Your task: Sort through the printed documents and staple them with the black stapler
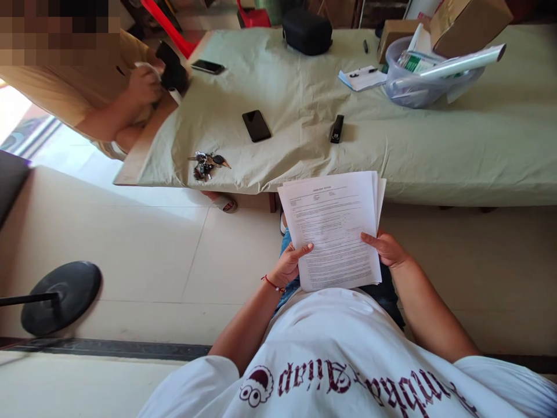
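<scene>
A stack of printed papers (331,220) rests between my two hands above my lap, its far edge close to the table's near edge. My left hand (292,262) grips the stack's left side, thumb on top and fingers hidden underneath. On the right side, my right hand (386,248) pinches the stack the same way. The sheets are slightly fanned at the right edge. Beyond the papers, a small black stapler-like object (336,129) and a black phone (256,126) lie on the table.
The table (435,157) has a pale green cloth. On it are keys (209,165), a second phone (208,67), a black case (307,32), a plastic basket (409,93) and cardboard boxes (470,26). Another person (104,104) sits at left. A round black stand base (61,297) stands on the floor.
</scene>
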{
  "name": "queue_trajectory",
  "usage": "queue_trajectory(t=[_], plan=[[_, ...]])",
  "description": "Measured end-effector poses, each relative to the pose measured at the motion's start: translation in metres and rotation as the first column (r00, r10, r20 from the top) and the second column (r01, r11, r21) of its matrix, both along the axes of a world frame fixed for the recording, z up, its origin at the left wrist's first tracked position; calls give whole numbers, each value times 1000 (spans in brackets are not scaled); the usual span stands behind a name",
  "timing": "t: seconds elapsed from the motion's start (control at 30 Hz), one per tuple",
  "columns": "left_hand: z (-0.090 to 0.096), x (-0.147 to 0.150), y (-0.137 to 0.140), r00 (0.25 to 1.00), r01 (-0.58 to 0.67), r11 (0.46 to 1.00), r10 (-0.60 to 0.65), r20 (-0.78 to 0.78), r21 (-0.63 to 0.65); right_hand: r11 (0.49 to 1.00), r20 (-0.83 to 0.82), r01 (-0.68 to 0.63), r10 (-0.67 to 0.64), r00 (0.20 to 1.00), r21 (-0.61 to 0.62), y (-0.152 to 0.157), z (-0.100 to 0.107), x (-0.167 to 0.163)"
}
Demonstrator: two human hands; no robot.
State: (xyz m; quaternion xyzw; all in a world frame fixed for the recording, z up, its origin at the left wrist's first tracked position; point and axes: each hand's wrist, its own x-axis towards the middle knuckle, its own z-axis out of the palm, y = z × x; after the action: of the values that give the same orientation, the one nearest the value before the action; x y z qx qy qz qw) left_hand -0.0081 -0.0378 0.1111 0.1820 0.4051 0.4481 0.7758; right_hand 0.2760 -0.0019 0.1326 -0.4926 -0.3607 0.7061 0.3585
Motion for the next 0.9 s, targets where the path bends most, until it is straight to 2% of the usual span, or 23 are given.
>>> queue_trajectory(t=[0.13, 0.27, 0.37, 0.5, 0.6, 0.67, 0.73, 0.83, 0.9], plan=[[6, -5, 6, 998, 11, 997, -6, -64, 81, 995, 6, -94, 94, 996, 18, 2, -1, 4], [17, -3, 23, 989, 51, 982, -25, -147, 180, 987, 42, -147, 145, 989, 67, 10, -4, -9], [28, -4, 52, 976, 72, 956, -10, -216, 283, 989, 83, -65, 54, 995, 132, 29, 3, -15], [57, -6, 112, 950, 80, 907, 57, -307, 414, 966, 93, 11, -36, 995, 259, 75, 36, -14], [93, -2, 165, 949, 58, 805, 140, -283, 590, 895, 121, 66, -133, 984, 441, 119, 71, -11], [117, 4, 200, 945, 55, 731, 182, -272, 681, 808, 139, 96, -215, 967, 581, 148, 93, -8], [136, 11, 235, 937, 58, 678, 216, -274, 732, 720, 160, 104, -289, 944, 687, 177, 112, -5], [149, 21, 278, 928, 36, 628, 267, -259, 778, 627, 185, 85, -352, 918, 775, 210, 126, 0], [148, 24, 295, 928, 49, 607, 266, -260, 794, 606, 195, 72, -363, 911, 792, 225, 125, 4]])
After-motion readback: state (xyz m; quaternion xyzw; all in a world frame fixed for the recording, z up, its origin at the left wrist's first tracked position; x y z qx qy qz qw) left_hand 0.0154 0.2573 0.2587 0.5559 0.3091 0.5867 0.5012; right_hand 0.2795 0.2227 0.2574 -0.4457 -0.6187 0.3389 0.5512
